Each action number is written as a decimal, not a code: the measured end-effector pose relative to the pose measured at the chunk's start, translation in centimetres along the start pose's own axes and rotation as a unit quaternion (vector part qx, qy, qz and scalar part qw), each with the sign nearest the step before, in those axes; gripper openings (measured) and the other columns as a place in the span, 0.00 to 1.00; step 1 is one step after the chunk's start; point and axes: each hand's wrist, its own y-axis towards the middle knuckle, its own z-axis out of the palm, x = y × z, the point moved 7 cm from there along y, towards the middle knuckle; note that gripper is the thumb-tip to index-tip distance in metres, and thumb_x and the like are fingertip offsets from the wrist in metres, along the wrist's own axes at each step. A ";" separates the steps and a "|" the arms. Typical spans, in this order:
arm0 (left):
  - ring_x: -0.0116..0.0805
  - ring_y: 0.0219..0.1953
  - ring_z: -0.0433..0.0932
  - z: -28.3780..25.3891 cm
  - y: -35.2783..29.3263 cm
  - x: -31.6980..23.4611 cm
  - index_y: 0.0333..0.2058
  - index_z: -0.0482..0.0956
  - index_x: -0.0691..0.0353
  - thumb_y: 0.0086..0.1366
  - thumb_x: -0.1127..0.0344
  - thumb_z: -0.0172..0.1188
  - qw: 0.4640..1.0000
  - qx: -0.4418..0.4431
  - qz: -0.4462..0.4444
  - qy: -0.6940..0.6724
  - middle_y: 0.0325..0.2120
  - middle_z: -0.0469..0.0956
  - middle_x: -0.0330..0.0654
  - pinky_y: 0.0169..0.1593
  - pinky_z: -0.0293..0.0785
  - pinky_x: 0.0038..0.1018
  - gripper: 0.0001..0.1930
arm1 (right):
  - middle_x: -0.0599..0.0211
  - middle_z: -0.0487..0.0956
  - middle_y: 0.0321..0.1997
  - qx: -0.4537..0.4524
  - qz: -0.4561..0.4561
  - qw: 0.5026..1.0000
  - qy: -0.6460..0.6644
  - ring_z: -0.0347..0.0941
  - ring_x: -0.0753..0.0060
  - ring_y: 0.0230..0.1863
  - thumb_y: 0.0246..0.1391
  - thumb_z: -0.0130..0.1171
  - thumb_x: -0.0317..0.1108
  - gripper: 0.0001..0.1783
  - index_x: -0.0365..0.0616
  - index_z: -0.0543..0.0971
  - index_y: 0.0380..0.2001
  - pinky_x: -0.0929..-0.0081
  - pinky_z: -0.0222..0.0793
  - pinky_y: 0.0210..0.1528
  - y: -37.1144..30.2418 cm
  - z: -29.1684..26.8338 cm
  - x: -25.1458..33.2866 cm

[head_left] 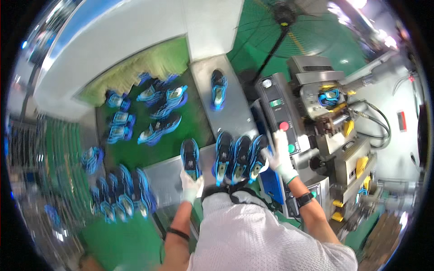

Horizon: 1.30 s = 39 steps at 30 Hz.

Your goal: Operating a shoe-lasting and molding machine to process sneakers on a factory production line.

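Observation:
My left hand [191, 185], in a white glove, is closed around the heel of a black and blue sports shoe [191, 156] over the metal ledge. My right hand [282, 159], gloved too, is open with fingers stretched toward a red push button [283, 126] on the control panel [275, 100]. Its thumb side is close to the rightmost of three like shoes [241, 156] standing in a row; whether it touches that shoe I cannot tell. Another such shoe [218, 90] lies alone on the metal plate farther off.
Several more shoes [160, 128] sit on the green belt [156, 156] at left, by a fringed machine opening [135, 67]. A row of shoes [122, 194] stands at lower left. Right of me is a press machine [318, 95] holding a shoe [329, 96]. A fan [285, 20] stands behind.

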 end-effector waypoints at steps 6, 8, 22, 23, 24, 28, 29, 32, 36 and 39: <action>0.56 0.60 0.67 -0.2 0.3 1.2 0.63 0.58 0.70 0.51 0.75 0.66 0.978 0.036 0.046 -0.199 0.57 0.66 0.59 0.67 0.61 0.44 0.41 | 0.35 0.55 0.74 0.145 0.144 0.965 0.167 0.49 0.41 0.77 0.48 0.69 0.42 0.50 0.31 0.57 0.69 0.60 0.47 0.77 -3.5 14.6 13.0; 0.49 0.57 0.71 -2.1 0.5 1.1 0.60 0.63 0.70 0.52 0.74 0.69 0.981 0.007 0.095 -0.171 0.54 0.70 0.55 0.64 0.66 0.42 0.37 | 0.35 0.57 0.73 0.142 0.256 0.951 0.099 0.55 0.40 0.74 0.49 0.67 0.40 0.49 0.32 0.56 0.69 0.61 0.53 0.75 -4.0 19.1 13.9; 0.49 0.54 0.75 -3.0 5.5 -12.1 0.61 0.66 0.71 0.56 0.55 0.73 0.926 0.336 0.147 -0.096 0.54 0.74 0.60 0.58 0.72 0.41 0.40 | 0.47 0.79 0.55 0.001 0.436 0.819 0.374 0.76 0.60 0.57 0.46 0.74 0.53 0.50 0.36 0.68 0.65 0.69 0.69 0.59 -8.3 3.8 12.8; 0.49 0.53 0.76 -4.6 3.8 -14.1 0.60 0.66 0.71 0.56 0.55 0.73 0.922 0.342 0.157 -0.092 0.53 0.75 0.59 0.57 0.72 0.41 0.39 | 0.47 0.79 0.55 -0.031 0.433 0.807 0.401 0.76 0.61 0.57 0.46 0.75 0.52 0.49 0.35 0.68 0.65 0.70 0.70 0.59 -10.2 3.0 13.3; 0.44 0.49 0.77 -3.9 1.9 -16.8 0.54 0.71 0.69 0.58 0.56 0.72 0.906 0.340 0.246 -0.062 0.48 0.77 0.55 0.54 0.73 0.40 0.32 | 0.47 0.79 0.55 -0.100 0.416 0.784 0.451 0.76 0.62 0.57 0.45 0.75 0.51 0.49 0.35 0.68 0.65 0.69 0.71 0.58 -12.6 2.4 12.7; 0.37 0.52 0.73 0.3 -8.9 -24.7 0.52 0.71 0.66 0.64 0.63 0.67 0.771 0.587 0.214 -0.120 0.49 0.76 0.48 0.55 0.72 0.35 0.23 | 0.49 0.77 0.59 -0.280 0.491 0.741 0.363 0.74 0.61 0.60 0.44 0.77 0.45 0.48 0.31 0.69 0.64 0.67 0.67 0.64 -24.6 -5.8 13.4; 0.36 0.52 0.73 0.9 -12.1 -25.8 0.60 0.68 0.65 0.63 0.63 0.68 0.765 0.615 0.183 -0.058 0.51 0.76 0.44 0.56 0.72 0.35 0.30 | 0.49 0.78 0.59 -0.330 0.508 0.733 0.311 0.74 0.61 0.60 0.44 0.77 0.42 0.47 0.31 0.69 0.63 0.66 0.68 0.63 -28.5 -7.4 13.8; 0.40 0.51 0.76 11.0 -18.7 -22.1 0.59 0.66 0.69 0.57 0.56 0.74 0.659 0.651 0.375 0.041 0.50 0.77 0.52 0.58 0.71 0.35 0.38 | 0.51 0.79 0.55 -0.448 0.554 0.647 0.271 0.75 0.64 0.57 0.43 0.76 0.39 0.44 0.30 0.70 0.61 0.69 0.70 0.61 -39.9 -10.8 16.8; 0.38 0.42 0.79 11.7 -34.8 -24.3 0.53 0.70 0.70 0.56 0.58 0.74 0.540 0.724 0.427 0.035 0.42 0.80 0.48 0.49 0.76 0.33 0.33 | 0.54 0.79 0.53 -0.638 0.539 0.474 0.278 0.75 0.68 0.55 0.43 0.75 0.38 0.42 0.29 0.72 0.59 0.71 0.69 0.61 -53.1 -13.2 22.0; 0.28 0.37 0.76 12.0 -45.6 -23.4 0.47 0.72 0.70 0.57 0.67 0.72 0.459 0.817 0.347 0.033 0.39 0.78 0.41 0.41 0.76 0.28 0.23 | 0.53 0.80 0.54 -0.693 0.588 0.388 0.157 0.77 0.67 0.53 0.42 0.76 0.36 0.39 0.30 0.74 0.57 0.71 0.70 0.60 -63.2 -13.6 26.4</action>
